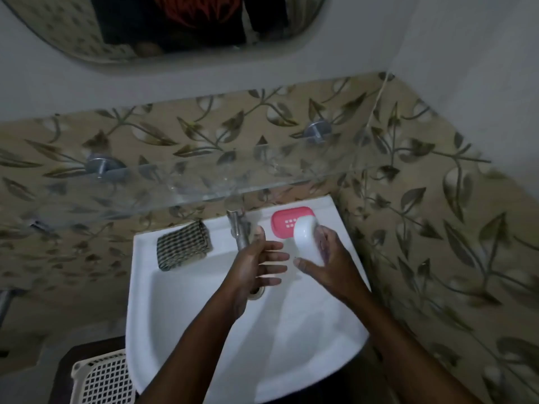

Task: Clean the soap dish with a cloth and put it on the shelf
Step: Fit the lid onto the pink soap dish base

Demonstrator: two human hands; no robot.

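A pink soap dish part [284, 220] with small drain holes lies on the back right corner of the white sink [180, 301]. My right hand [326, 263] holds a white oval soap dish part [307, 239] tilted over the sink's right side. My left hand [256, 266] hovers over the basin with fingers spread, just beside the chrome tap [239, 228], holding nothing. A folded checked cloth [183, 244] rests on the sink's back left ledge. A clear glass shelf [204, 188] runs along the wall above the sink.
Two round metal brackets [102, 167] fix the shelf to the leaf-patterned tiled wall. A mirror [163, 24] hangs above. The drain [256, 291] lies under my left hand. A white perforated basket [102, 377] stands on the floor at lower left.
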